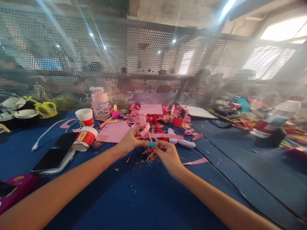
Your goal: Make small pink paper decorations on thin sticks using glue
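Observation:
Over the table's near middle, my left hand [130,139] is closed, pinching a curled pink paper strip [145,130] between thumb and fingers. The strip's loop stands up above the fingertips, and its narrow lower end runs down to where both hands meet. My right hand [168,155] is closed too, thumb and forefinger pinched at that lower end. A narrow teal piece [152,144] shows between the two thumbs; whether it is a long nail or a separate thing I cannot tell. Just behind the hands lie a white glue gun [181,140] and a heap of pink paper scraps [134,119].
To the left are two paper cups [85,138], a phone [56,151], a white cable [45,132] and a pink-lidded bottle [100,102]. Black cords [227,177] cross the right side. A plastic bottle [275,116] stands among clutter there. A perforated metal screen [153,60] rises behind.

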The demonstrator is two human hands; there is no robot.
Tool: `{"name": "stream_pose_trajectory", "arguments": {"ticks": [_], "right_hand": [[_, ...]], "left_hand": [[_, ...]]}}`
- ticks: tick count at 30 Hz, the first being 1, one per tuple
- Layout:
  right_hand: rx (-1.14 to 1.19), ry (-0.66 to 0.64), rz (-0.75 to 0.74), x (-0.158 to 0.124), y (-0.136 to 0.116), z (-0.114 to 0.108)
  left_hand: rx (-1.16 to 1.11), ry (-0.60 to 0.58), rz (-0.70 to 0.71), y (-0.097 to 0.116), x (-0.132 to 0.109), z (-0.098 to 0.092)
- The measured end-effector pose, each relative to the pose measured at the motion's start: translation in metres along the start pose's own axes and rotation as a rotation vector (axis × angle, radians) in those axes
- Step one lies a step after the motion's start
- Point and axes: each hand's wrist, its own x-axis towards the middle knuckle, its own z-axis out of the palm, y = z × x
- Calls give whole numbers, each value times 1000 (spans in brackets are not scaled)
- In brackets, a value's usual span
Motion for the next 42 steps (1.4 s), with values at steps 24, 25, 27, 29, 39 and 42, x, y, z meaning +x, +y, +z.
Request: {"name": "stream_pose_trajectory", "arguments": {"ticks": [24,25,27,29,39,42], "right_hand": [[-58,6,17,4,6,-2],[-54,17,19,4,6,-2],[-40,40,18,5,6,-3],[-29,51,7,6,5,-4],[-109,288,-105,6,-2,-10],[-88,323,-124,7,-2,-10]], "left_hand": [[-55,71,-18,-6,7,-8],[-75,63,-14,-7,7,-8],[-97,79,33,-10,7,-6],[-65,160,114,-14,6,-5],[171,-14,-10,0,-3,-1],[201,-121,-114,6,-6,8]]}}
